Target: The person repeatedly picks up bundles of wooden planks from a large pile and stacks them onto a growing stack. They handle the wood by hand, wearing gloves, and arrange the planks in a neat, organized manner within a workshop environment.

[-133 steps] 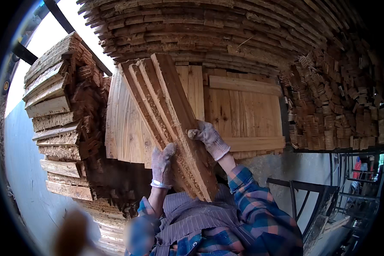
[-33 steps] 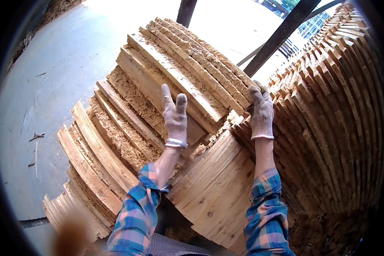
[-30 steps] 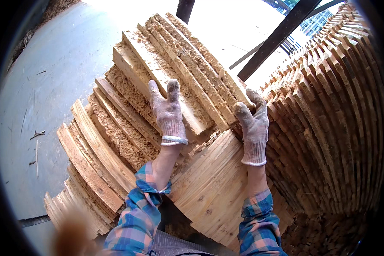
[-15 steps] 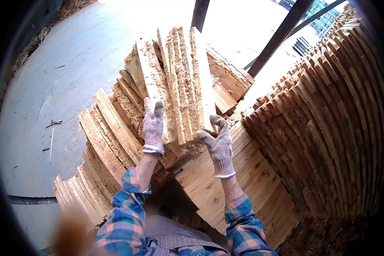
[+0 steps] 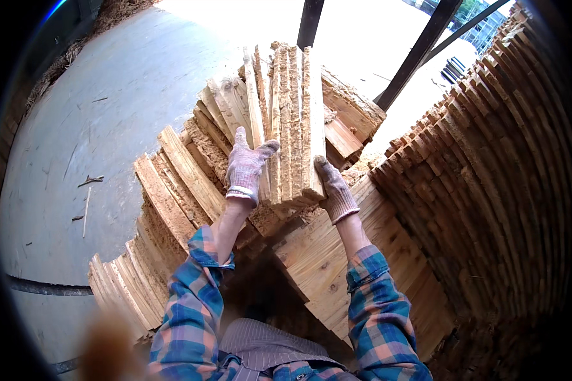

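Upright on edge in front of me stands a bundle of rough-edged wooden boards (image 5: 294,127), several pressed face to face. My left hand (image 5: 245,166), in a pale, dirty knit glove, lies along the bundle's left side, its thumb reaching over toward the near edges. On the opposite side my right hand (image 5: 335,189), gloved alike, presses the outermost board near its lower end; some of its fingers are hidden behind the wood. Together the hands hold the bundle between them. Just left of it, more loose boards (image 5: 190,178) lean in a fanned row.
A tall, curved stack of boards (image 5: 483,190) rises at my right. Between it and me lies a smooth, wide panel of joined wood (image 5: 337,267). Grey floor (image 5: 95,140) with scattered splinters (image 5: 90,181) stretches left. Dark metal posts (image 5: 419,57) stand behind, beside more stacked boards (image 5: 356,114).
My right hand has gone from the near corner up along the bundle's right side. The left hand has shifted right and spread its thumb. The boards between them stand straighter and closer together.
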Action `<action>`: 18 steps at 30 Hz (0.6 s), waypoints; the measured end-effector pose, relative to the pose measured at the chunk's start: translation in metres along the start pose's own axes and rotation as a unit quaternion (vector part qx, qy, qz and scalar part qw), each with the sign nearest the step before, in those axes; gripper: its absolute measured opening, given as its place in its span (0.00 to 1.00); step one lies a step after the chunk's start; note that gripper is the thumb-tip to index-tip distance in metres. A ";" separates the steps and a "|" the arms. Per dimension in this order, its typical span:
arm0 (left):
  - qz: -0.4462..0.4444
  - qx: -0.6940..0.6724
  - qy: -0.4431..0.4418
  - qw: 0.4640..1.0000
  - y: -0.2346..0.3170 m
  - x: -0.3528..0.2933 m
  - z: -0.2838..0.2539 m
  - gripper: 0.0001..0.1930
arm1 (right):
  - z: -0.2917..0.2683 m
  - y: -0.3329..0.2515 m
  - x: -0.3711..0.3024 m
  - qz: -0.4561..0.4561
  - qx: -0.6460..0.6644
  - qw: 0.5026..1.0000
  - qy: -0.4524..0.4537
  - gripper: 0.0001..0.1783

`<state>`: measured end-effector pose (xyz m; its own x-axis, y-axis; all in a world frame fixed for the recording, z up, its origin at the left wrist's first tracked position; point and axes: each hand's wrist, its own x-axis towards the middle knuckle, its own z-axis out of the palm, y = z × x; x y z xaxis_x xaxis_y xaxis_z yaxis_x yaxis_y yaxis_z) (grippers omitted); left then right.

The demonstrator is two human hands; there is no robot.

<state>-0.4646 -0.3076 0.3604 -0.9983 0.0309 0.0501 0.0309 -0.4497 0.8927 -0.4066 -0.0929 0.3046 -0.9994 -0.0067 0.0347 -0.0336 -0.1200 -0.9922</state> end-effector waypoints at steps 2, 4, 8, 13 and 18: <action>-0.026 0.030 -0.065 0.997 0.014 -0.004 0.006 0.28 | -0.001 0.024 -0.040 0.019 0.024 0.999 0.015 0.48; -0.039 0.213 -0.073 0.974 0.036 -0.021 0.021 0.31 | 0.032 0.067 -0.083 0.005 0.085 0.992 0.088 0.47; -0.168 -0.060 -0.044 0.983 0.001 -0.051 -0.062 0.29 | 0.080 0.016 -0.097 0.064 0.456 0.886 -0.060 0.26; -0.203 -0.143 -0.224 0.942 -0.027 -0.069 -0.072 0.33 | 0.059 0.028 -0.090 0.216 0.361 0.906 0.042 0.19; -0.235 0.040 -0.156 0.959 0.008 -0.145 -0.033 0.30 | 0.024 -0.004 -0.149 0.198 0.156 0.967 -0.042 0.49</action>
<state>-0.3214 -0.3455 0.3458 -0.8401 0.4837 -0.2454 -0.4017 -0.2510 0.8807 -0.2572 -0.1148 0.3058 -0.9281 -0.1925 -0.3186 0.3701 -0.3842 -0.8458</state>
